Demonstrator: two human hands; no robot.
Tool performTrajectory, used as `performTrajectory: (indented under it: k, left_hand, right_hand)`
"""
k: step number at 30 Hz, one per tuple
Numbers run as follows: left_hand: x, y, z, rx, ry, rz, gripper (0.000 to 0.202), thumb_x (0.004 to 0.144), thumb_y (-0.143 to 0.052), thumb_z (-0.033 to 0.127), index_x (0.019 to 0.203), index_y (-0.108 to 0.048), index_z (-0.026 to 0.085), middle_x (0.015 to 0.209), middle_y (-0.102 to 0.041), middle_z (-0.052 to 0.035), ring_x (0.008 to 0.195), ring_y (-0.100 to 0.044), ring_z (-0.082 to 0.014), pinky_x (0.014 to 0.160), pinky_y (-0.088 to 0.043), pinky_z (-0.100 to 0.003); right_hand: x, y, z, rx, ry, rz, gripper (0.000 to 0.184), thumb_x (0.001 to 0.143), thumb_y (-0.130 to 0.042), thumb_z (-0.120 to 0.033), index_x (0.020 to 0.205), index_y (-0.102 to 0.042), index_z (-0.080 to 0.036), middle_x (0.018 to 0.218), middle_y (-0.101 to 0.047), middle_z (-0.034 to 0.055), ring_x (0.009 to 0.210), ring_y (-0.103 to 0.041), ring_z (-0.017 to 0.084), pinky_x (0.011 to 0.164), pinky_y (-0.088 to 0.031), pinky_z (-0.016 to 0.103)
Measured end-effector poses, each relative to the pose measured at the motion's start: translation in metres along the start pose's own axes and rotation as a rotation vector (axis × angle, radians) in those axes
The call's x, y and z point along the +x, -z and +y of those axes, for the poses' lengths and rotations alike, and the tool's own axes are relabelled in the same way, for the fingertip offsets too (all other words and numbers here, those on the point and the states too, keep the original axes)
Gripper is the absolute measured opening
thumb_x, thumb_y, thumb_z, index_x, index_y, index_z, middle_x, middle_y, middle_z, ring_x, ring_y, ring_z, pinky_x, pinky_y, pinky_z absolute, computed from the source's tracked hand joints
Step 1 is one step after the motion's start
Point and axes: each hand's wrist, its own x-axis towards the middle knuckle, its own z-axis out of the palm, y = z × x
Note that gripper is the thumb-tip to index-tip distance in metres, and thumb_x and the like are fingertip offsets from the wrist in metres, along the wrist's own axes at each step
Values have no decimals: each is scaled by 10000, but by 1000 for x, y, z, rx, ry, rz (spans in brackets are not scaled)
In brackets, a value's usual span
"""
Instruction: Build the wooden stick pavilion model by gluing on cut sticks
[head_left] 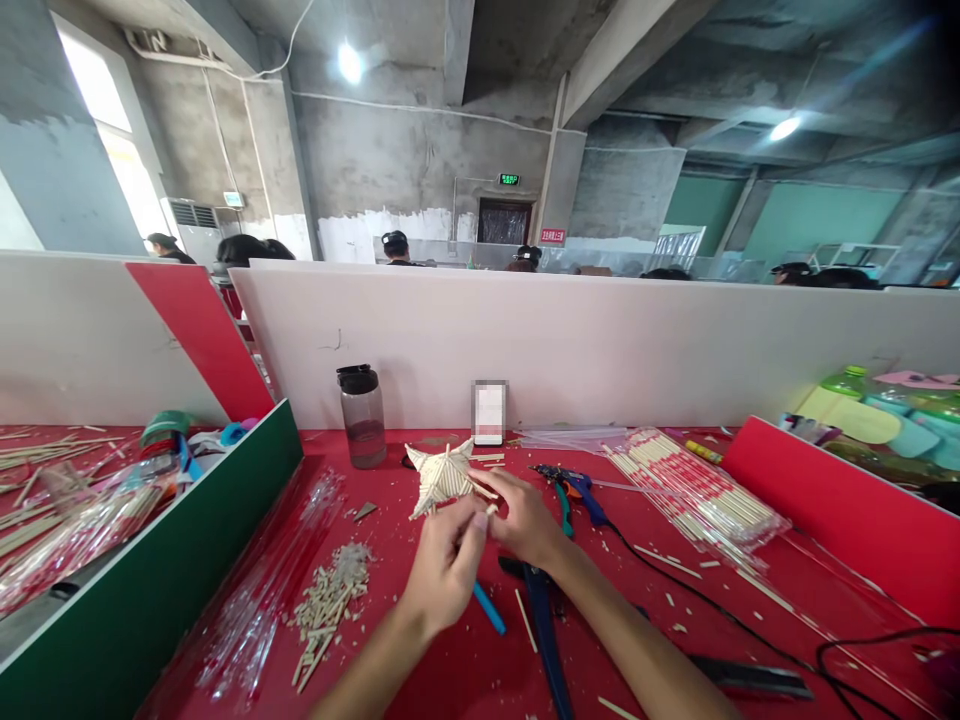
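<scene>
A pale star-shaped model made of thin wooden sticks point(444, 474) is just beyond my hands, its points spreading outward. My right hand point(527, 518) reaches over its right side, fingers closed on that edge. Close beside it, my left hand point(448, 562) is closed, thumb and fingers pinched together. A small pale piece of stick point(491, 510) shows between the two hands; the left fingertips are at it. Under the hands lie a blue tube-like stick point(490, 608) and a dark blue-handled tool point(547, 640), partly hidden by my right forearm.
Cut stick bits point(330, 595) and clear plastic sleeves point(274, 590) lie left. A bottle point(361, 415) and a phone point(490, 412) stand by the white partition point(600, 345). Right are a blue glue gun point(589, 498) with a cord, bundled sticks point(690, 485) and a black cutter point(750, 677).
</scene>
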Motion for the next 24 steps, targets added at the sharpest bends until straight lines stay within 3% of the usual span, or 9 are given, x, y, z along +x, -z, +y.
performTrajectory:
  k: [5, 7, 9, 11, 13, 15, 18, 24]
  left_hand:
    - [29, 51, 18, 217, -28, 193, 300, 1000, -390, 376, 786, -508, 202, 718, -483, 25, 671, -455, -144, 645, -368, -250]
    - [39, 66, 13, 332, -62, 193, 318, 995, -390, 375, 777, -541, 201, 799, -561, -10, 769, -536, -170, 740, -422, -270]
    - [47, 74, 3, 386, -84, 143, 332, 992, -382, 368, 778, -570, 198, 1024, -642, -76, 979, -595, -213, 866, -447, -303]
    - [52, 74, -6, 417, -81, 67, 342, 993, -375, 369, 809, -604, 195, 1241, -629, -115, 1175, -568, -248, 973, -429, -335]
    - [55, 71, -13, 454, -58, -7, 322, 992, -381, 366, 916, -641, 193, 1326, -614, -125, 1222, -562, -258, 1005, -423, -353]
    - [56, 67, -16, 508, -33, -66, 319, 995, -374, 349, 996, -652, 192, 1232, -676, -119, 1121, -624, -252, 945, -459, -345]
    - [57, 64, -15, 605, -30, -119, 334, 1000, -348, 308, 970, -659, 190, 1006, -734, -87, 926, -673, -234, 817, -487, -313]
    - [62, 64, -14, 764, -64, -103, 322, 986, -376, 291, 1059, -676, 200, 1081, -734, -87, 998, -667, -254, 841, -480, -318]
  right_hand:
    - [3, -14, -2, 3, -35, 155, 256, 927, -548, -209, 1153, -665, -231, 1081, -722, 67, 1000, -675, 218, 886, -528, 339]
    - [4, -16, -1, 18, -21, 170, 261, 928, -533, -183, 1144, -671, -229, 1080, -719, 69, 1005, -671, 213, 889, -528, 335]
    - [4, -16, -1, 32, -11, 183, 269, 928, -528, -171, 1148, -673, -229, 1081, -716, 69, 1008, -667, 208, 890, -529, 331]
    - [5, -16, -1, 42, -6, 192, 269, 933, -533, -180, 1159, -671, -232, 1086, -714, 69, 1013, -664, 205, 899, -527, 331]
    - [6, -16, -1, 52, -11, 196, 259, 941, -544, -205, 1166, -669, -239, 1093, -714, 67, 1020, -664, 204, 904, -526, 331]
    - [7, -16, 0, 58, -17, 202, 252, 948, -540, -219, 1163, -669, -243, 1097, -714, 67, 1025, -665, 204, 904, -527, 330]
    - [7, -18, 2, 37, -17, 217, 262, 936, -521, -182, 1145, -670, -236, 1082, -714, 67, 1013, -664, 203, 898, -524, 326]
    - [9, -24, 2, -59, -51, 259, 324, 817, -537, -85, 1090, -663, -207, 969, -704, 57, 864, -655, 190, 793, -514, 291]
